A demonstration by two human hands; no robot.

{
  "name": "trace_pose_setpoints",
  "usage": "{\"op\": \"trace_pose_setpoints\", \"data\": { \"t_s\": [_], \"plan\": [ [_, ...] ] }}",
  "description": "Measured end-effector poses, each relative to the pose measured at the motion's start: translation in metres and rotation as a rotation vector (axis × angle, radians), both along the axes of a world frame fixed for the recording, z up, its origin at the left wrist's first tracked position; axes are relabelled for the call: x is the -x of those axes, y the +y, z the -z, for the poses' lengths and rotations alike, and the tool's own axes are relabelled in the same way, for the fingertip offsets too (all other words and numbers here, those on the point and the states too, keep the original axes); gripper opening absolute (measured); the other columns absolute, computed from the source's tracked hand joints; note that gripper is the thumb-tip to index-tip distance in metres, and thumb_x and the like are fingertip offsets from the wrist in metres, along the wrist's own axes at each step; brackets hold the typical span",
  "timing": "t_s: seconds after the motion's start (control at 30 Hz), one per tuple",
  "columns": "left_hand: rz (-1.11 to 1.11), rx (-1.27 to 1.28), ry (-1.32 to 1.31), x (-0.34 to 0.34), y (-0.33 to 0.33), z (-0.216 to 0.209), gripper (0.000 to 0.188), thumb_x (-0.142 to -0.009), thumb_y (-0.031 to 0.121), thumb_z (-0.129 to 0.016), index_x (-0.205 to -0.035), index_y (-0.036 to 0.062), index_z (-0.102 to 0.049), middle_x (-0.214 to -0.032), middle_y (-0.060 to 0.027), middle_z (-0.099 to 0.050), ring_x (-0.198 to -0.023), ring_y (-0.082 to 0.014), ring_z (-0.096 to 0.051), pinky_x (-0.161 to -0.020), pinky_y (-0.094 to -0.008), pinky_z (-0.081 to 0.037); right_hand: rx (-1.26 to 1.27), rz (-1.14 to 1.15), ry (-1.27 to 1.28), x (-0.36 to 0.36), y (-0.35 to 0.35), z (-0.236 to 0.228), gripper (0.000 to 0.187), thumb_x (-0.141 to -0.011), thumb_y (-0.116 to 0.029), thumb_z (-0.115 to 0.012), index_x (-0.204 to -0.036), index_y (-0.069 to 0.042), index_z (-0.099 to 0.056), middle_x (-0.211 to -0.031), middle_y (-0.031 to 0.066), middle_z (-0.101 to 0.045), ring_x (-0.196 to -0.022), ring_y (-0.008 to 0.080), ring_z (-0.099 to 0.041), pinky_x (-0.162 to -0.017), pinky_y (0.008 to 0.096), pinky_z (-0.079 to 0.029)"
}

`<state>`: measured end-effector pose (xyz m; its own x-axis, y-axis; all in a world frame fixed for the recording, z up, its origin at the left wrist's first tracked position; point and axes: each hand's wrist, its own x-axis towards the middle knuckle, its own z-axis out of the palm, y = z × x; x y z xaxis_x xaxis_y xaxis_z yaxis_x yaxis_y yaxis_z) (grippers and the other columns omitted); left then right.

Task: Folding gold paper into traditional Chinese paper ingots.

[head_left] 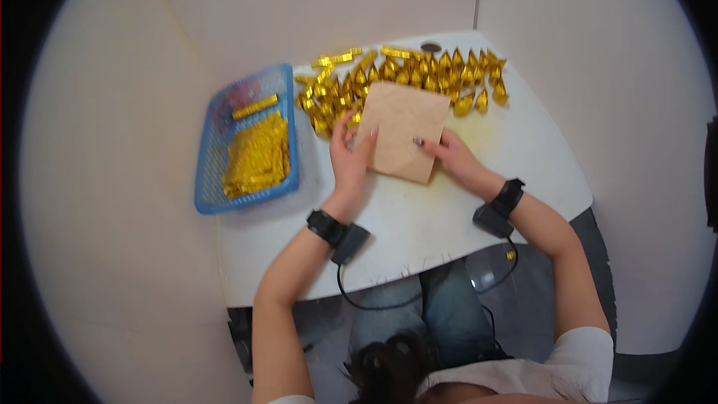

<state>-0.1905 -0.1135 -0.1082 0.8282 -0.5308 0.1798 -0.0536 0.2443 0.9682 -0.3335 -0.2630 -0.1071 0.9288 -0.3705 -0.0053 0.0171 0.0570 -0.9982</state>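
Between my two hands is a flat brown paper bag (404, 123), held a little tilted above the white table. My left hand (353, 148) grips its left edge, the thumb lying on the face of the paper. On the opposite edge, my right hand (452, 153) pinches the bag with its thumb on top; the other fingers are hidden behind it. Just beyond the bag, many small gold foil-wrapped pieces with pointed tops (464, 75) stand crowded together, and the bag covers part of them.
To the left sits a blue plastic basket (295, 157) with a stack of gold foil sheets (258, 153) and a gold strip (255, 107) inside. More gold strips (336, 58) lie along the table's far edge. Pale walls (336, 0) close in the white table (404, 228).
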Motion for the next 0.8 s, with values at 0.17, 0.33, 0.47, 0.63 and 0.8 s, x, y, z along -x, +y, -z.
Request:
{"op": "trace_pose_setpoints", "data": {
  "t_s": [0.17, 0.33, 0.47, 0.63, 0.8],
  "plan": [
    [0.103, -0.029, -0.051, 0.0, 0.001, 0.003, 0.032, -0.084, 0.01, -0.068, -0.112, -0.0013, -0.056, -0.1, -0.0092, -0.064, -0.086, -0.0118, -0.062, -0.072, -0.0224, -0.049, -0.076, 0.12, -0.019, 0.002, 0.008, -0.004, 0.037, -0.09, -0.018, -0.061, -0.118, 0.004, -0.053, -0.111, 0.0086, -0.063, -0.098, 0.0126, -0.06, -0.083, 0.0255, -0.048],
    [0.195, -0.043, 0.002, 0.004, 0.002, 0.005, 0.022, -0.086, 0.013, -0.067, -0.102, 0.0006, -0.059, -0.094, -0.0051, -0.066, -0.079, -0.0066, -0.061, -0.069, -0.0196, -0.048, -0.086, 0.142, -0.041, 0.003, 0.003, 0.001, 0.037, -0.089, -0.019, -0.063, -0.116, 0.004, -0.054, -0.108, 0.0083, -0.064, -0.093, 0.0109, -0.062, -0.08, 0.0248, -0.05],
    [0.19, -0.03, 0.056, 0.006, 0.002, 0.004, 0.02, -0.087, 0.014, -0.066, -0.102, 0.0025, -0.059, -0.09, -0.005, -0.068, -0.077, -0.0064, -0.061, -0.071, -0.0197, -0.047, -0.067, 0.161, -0.082, 0.005, 0.001, -0.001, 0.036, -0.089, -0.02, -0.063, -0.114, 0.004, -0.055, -0.106, 0.0072, -0.064, -0.091, 0.01, -0.061, -0.079, 0.0245, -0.049],
    [0.169, -0.013, 0.071, 0.008, 0.003, 0.003, 0.019, -0.09, 0.015, -0.063, -0.102, 0.0013, -0.057, -0.087, -0.0063, -0.068, -0.071, -0.0044, -0.06, -0.06, -0.0177, -0.045, -0.098, 0.19, -0.073, 0.005, -0.003, 0.002, 0.032, -0.092, -0.024, -0.058, -0.113, 0.0, -0.057, -0.101, 0.0047, -0.065, -0.087, 0.0087, -0.062, -0.077, 0.0239, -0.049],
    [0.172, -0.022, 0.096, 0.003, 0.003, 0.008, 0.019, -0.092, 0.02, -0.06, -0.1, 0.003, -0.058, -0.088, -0.0057, -0.068, -0.07, -0.003, -0.059, -0.058, -0.0167, -0.042, -0.093, 0.195, -0.056, 0.003, -0.008, 0.007, 0.027, -0.096, -0.025, -0.051, -0.111, -0.004, -0.058, -0.096, 0.0018, -0.065, -0.083, 0.0081, -0.062, -0.074, 0.0236, -0.049]
  ]
}}
